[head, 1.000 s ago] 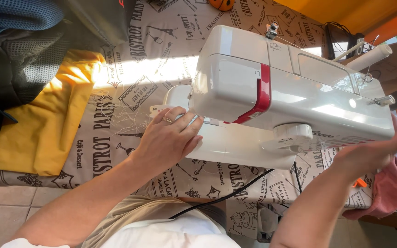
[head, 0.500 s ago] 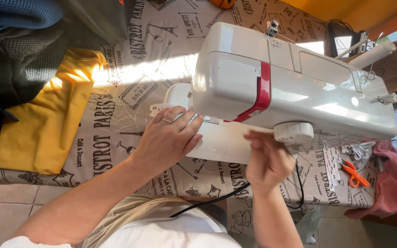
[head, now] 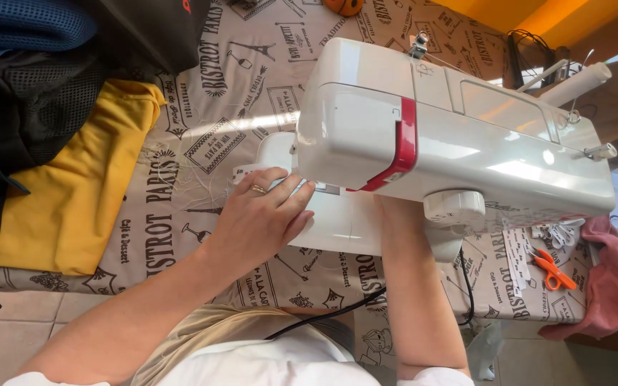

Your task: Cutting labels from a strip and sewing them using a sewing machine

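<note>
1. A table covered with a beige printed tablecloth fills most of the view; pale floor tiles show below its near edge.
2. A white sewing machine with a red stripe stands mid-table, its base reaching almost to the near edge.
3. The left hand lies flat on the machine's bed, fingers spread and together holding nothing, a ring on one finger.
4. The right hand is hidden under the machine's arm; only the forearm shows, so its grip cannot be told.
5. Yellow fabric and a dark bag crowd the left side.
6. Orange scissors and pink cloth lie at the right, near the edge.
7. A black cable hangs off the near edge.
</note>
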